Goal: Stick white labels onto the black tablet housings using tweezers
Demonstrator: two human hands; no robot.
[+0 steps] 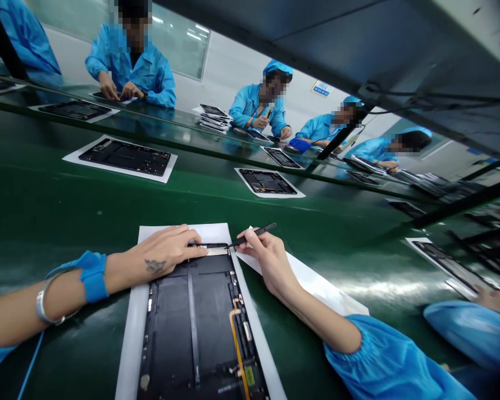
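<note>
The near end of the black panel (pixel 212 311) is cut off by the bottom edge; my left hand (pixel 169 251) hides its far left corner. Contact at the tip of my tweezers (pixel 258 233) is too small to confirm. Stacked items (pixel 431 186) at right are blurred.

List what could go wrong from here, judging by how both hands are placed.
The black pointed tool in the right hand has its tip by the pale strip; a slip might scratch or crease it.
The left hand has a fingertip at that strip, close to the tool, so it could perhaps get poked.
The blue cord hanging below the left wrist might catch and tug that arm.
</note>
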